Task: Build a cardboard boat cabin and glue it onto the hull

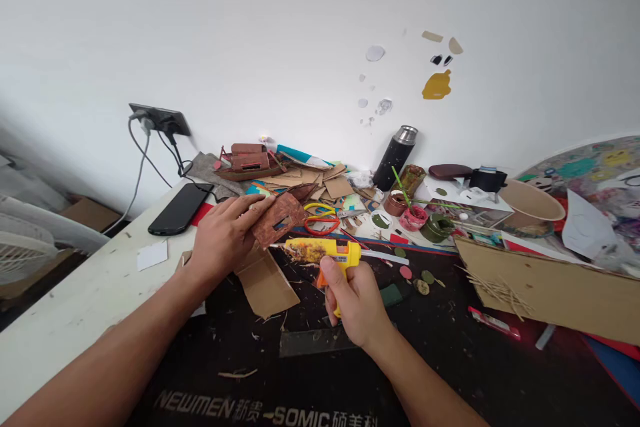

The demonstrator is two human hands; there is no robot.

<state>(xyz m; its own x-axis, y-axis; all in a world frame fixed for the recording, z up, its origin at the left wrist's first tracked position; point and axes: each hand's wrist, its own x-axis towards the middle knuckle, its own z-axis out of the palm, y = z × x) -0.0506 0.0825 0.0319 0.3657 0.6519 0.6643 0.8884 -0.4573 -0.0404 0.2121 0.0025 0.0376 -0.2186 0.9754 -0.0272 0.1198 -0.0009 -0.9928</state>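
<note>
My left hand (226,232) is closed on a reddish-brown painted cardboard piece (280,219) with a slot cut in it. My right hand (354,293) grips a yellow glue gun (320,250) by its handle, fingers wrapped round near the orange trigger. The gun's nozzle points left and sits just below the painted piece; whether the two touch is hard to tell. A clear glue stick (385,257) sticks out of the gun's back. Beneath the painted piece, a bare cardboard piece (267,283) lies on the black mat (240,347).
Behind my hands are scissors (320,219), cardboard scraps (339,187), a painted model boat (250,163), paint jars (413,218) and a black flask (395,159). A phone (181,209) lies at left. Thin sticks (500,290) rest on cardboard (560,290) at right.
</note>
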